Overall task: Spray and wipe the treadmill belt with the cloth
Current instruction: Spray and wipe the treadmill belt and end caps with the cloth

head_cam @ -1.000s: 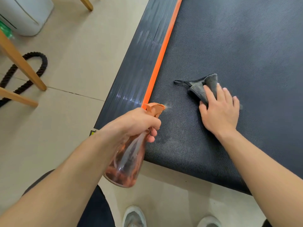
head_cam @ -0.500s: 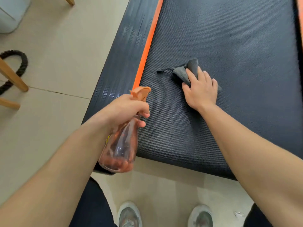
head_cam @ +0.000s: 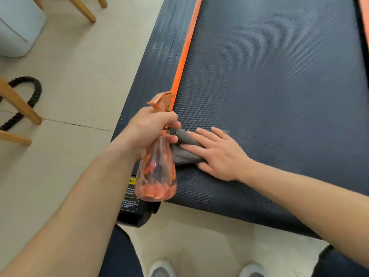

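Note:
The dark textured treadmill belt (head_cam: 269, 76) fills the upper right, edged on its left by an orange stripe (head_cam: 185, 48). My left hand (head_cam: 151, 126) grips the neck of a clear orange spray bottle (head_cam: 156, 172), held upright over the belt's near left corner, nozzle pointing away. My right hand (head_cam: 215, 152) lies flat with straight fingers, pressing a grey cloth (head_cam: 183, 150) onto the belt right beside the bottle. Most of the cloth is hidden under my fingers and behind the bottle.
The treadmill's black side rail (head_cam: 159, 56) runs left of the stripe, with a warning label (head_cam: 129, 196) at its near end. On the beige floor lie a black rope (head_cam: 34, 90), wooden furniture legs (head_cam: 22, 104) and a pale grey appliance (head_cam: 18, 29). My shoes (head_cam: 161, 268) show below.
My right hand slid the cloth left and toward me, from mid-belt to the near left edge beside the bottle. The spray mist seen a second ago is gone.

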